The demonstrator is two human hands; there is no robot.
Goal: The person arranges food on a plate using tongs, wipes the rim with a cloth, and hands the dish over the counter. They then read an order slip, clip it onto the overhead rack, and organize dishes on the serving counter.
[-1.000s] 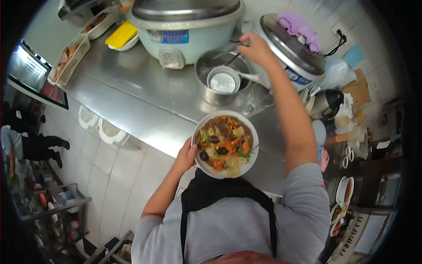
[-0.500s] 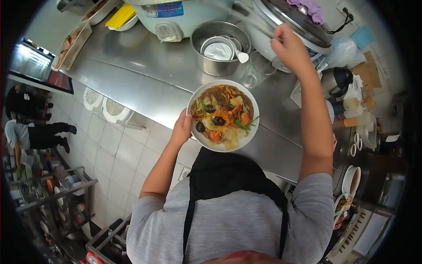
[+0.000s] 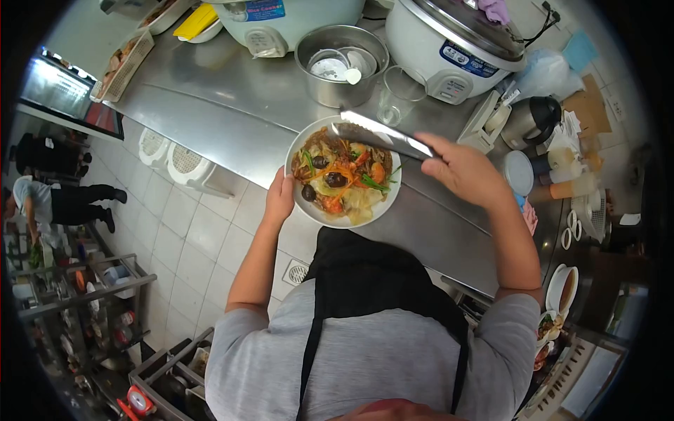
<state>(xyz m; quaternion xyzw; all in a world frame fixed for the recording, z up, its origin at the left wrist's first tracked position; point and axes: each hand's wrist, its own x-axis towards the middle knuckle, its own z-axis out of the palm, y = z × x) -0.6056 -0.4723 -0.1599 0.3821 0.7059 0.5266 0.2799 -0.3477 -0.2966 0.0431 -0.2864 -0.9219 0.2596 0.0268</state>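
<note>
We have tongs pinched in our right hand, pointing leftward over the bowl — our left hand gripping its rim.

The blue label on the pale-green cooker reads "Rice Cooker", the white cooker's navy label "4.2".

The plate had a smooth, glossy finish. From it, the tongs at 2 o'clock were shiny metal; the pot at 12, smooth metal; the stools at 9, plastic; the apron at 5, matt cloth. The counter was reflective metal.
</note>
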